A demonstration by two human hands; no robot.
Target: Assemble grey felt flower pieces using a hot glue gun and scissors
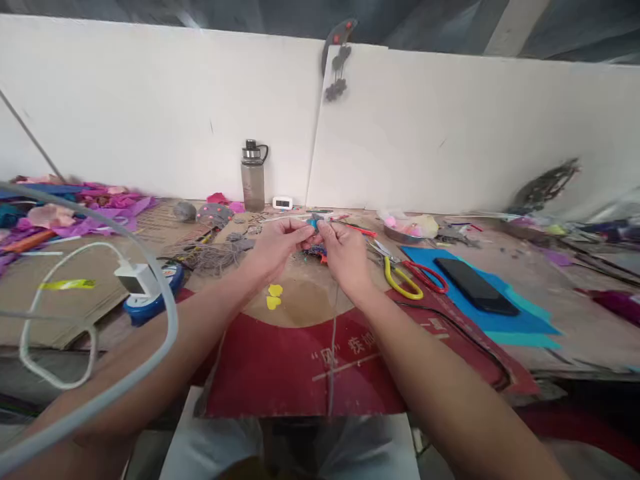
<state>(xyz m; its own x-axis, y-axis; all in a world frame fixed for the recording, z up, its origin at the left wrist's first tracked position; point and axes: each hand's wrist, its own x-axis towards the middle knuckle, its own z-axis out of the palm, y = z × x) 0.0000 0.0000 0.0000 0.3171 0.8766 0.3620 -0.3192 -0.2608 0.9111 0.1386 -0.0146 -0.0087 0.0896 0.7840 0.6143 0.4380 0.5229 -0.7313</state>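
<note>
My left hand (283, 245) and my right hand (346, 252) meet over the middle of the table, both closed in a pinch. Between their fingertips is a small blue piece (313, 222), too small to make out its kind. A thin grey strand (333, 333) runs from under my right hand down across the red printed sheet (280, 373). Behind and below the fingers lies a dark, many-coloured bundle (316, 251), partly hidden. Two yellow cut-out pieces (274, 297) rest on the sheet, nearer to me than my left hand.
Red-and-yellow-handled scissors (400, 273) and a black phone (475, 287) on blue sheets (530, 320) lie to the right. At the back stands a bottle (253, 183) beside a small white clock (283, 203). Left are tangled grey yarn (213, 257), a charger (137, 280) and a looping white cable (170, 313).
</note>
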